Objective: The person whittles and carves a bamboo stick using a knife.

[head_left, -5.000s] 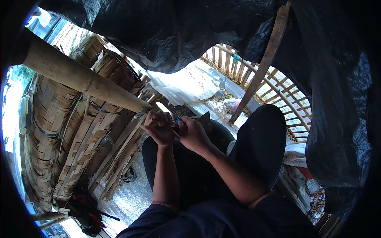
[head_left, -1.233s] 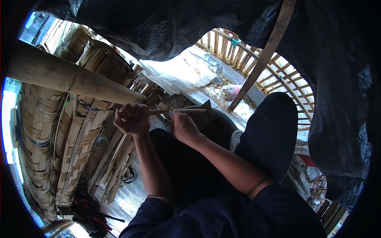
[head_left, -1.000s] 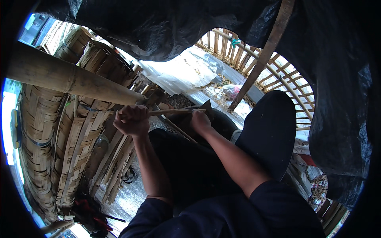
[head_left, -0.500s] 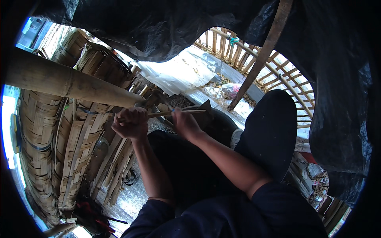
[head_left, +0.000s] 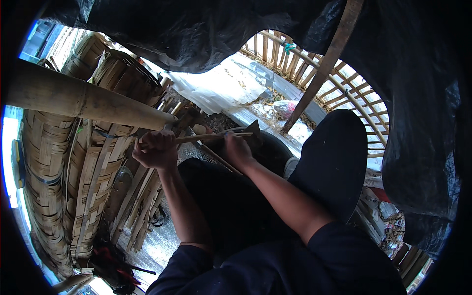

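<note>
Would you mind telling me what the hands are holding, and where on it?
Both grip one thin bamboo strip: the left hand is closed round its left end, the right hand grips nearer its right end.

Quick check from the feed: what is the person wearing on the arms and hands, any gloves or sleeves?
No gloves: the left hand and right hand are bare, with no rings or watch visible. Both forearms are uncovered. Dark navy short sleeves end at about the elbows, with dark trousers below.
</note>
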Available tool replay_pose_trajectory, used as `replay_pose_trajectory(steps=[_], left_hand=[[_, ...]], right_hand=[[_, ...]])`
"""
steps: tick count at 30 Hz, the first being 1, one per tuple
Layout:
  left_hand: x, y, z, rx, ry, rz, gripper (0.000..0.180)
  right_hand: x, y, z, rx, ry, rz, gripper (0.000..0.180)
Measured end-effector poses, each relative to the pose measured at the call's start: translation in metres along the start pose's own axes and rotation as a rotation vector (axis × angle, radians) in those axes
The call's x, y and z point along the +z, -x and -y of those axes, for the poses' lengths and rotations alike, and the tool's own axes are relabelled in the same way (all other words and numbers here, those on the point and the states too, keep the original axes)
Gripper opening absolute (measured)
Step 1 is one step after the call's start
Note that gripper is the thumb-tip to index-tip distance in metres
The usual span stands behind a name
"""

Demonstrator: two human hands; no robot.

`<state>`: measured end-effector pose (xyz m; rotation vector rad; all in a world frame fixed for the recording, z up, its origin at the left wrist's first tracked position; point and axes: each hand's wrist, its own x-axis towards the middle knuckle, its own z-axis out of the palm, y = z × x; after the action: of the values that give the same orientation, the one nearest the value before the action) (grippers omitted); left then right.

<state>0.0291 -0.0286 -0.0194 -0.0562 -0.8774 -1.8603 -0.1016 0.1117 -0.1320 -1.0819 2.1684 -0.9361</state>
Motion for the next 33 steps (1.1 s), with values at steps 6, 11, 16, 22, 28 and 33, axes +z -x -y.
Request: replay_pose_trajectory(steps=[6,11,16,22,28,33], left_hand=[[-0.008,0.001,0.003,-0.018,0.003,-0.054,0.046],[-0.012,0.002,0.000,0.042,0.000,-0.078,0.047],[-0.006,0.000,0.003,-0.020,0.004,-0.072,0.048],[-0.006,0.000,-0.002,-0.024,0.043,-0.116,0.047],[-0.003,-0.003,0.003,-0.027,-0.013,-0.043,0.046],[-0.002,-0.002,0.002,-0.003,0.036,-0.113,0.045]], right_hand=[[-0.003,0.005,0.029,0.118,0.014,0.051,0.018],[0.000,0.000,0.007,0.003,0.009,0.053,0.016],[0.011,-0.006,-0.028,0.186,0.128,0.035,0.019],[0.017,-0.004,-0.030,0.083,0.108,0.077,0.019],[0.030,-0.003,-0.035,0.285,0.150,0.032,0.020],[0.033,-0.009,-0.061,0.062,0.050,-0.040,0.020]])
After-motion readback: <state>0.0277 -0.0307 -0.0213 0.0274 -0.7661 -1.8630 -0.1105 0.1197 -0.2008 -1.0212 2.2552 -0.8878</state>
